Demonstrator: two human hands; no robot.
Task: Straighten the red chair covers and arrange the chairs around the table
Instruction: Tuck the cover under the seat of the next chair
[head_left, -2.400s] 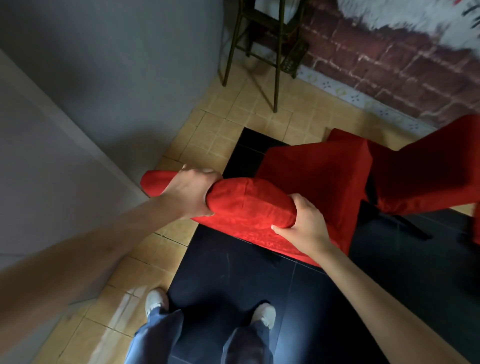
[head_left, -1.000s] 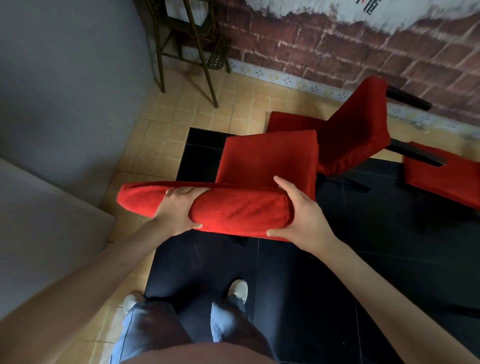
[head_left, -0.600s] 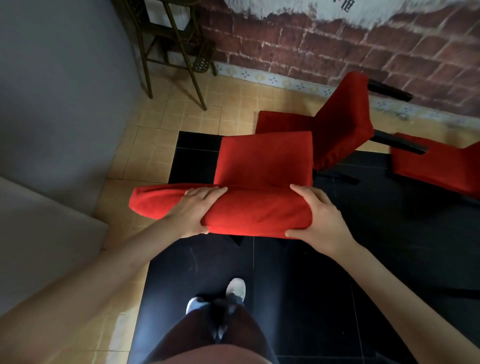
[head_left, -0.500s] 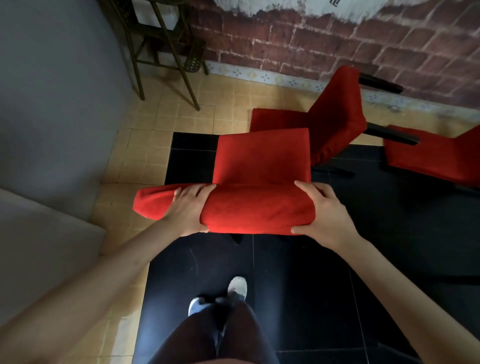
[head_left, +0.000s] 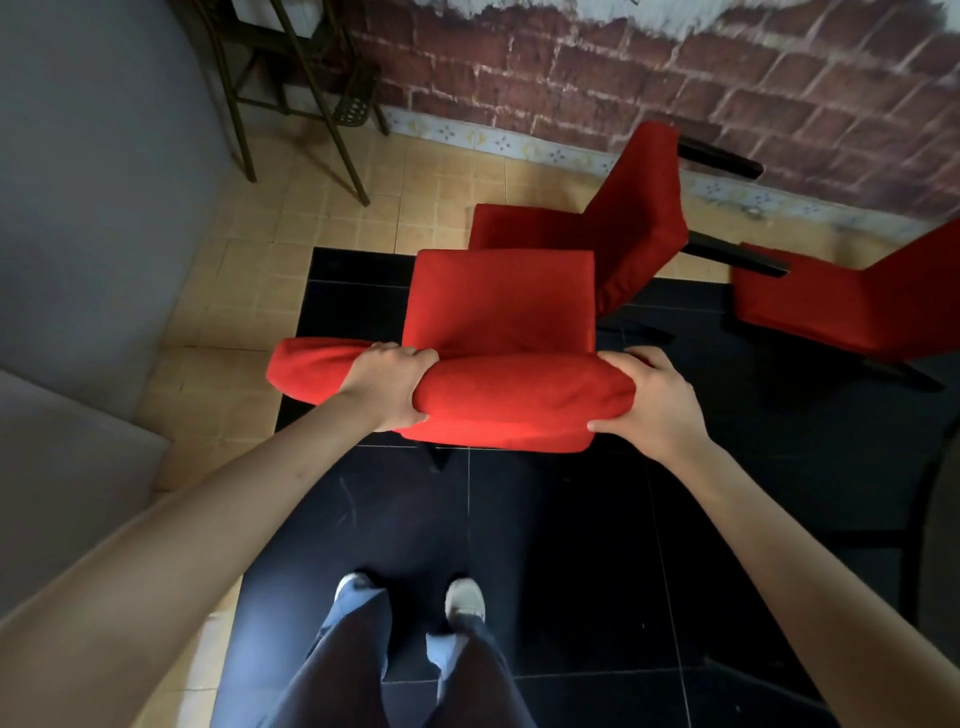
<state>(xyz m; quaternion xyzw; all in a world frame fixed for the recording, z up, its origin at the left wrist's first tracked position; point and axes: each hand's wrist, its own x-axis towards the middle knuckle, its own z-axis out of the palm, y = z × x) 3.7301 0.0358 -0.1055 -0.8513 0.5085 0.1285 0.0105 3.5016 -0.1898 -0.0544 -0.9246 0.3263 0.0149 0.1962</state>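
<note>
Both hands grip the chair (head_left: 501, 306) backrest top, left hand (head_left: 387, 387) and right hand (head_left: 654, 402) fingers clamped around it, likely to steer it toward the table.

I seem to stand in a dining room or small eatery. Red fabric-covered chairs (head_left: 498, 301) crowd black floor tiles (head_left: 571, 519). An exposed red-brick wall (head_left: 571, 78) runs behind.

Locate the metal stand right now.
Head view, top left: the metal stand is on the tan tiles in the corner between the grey wall and the brick wall, left of the far red chair.
</note>
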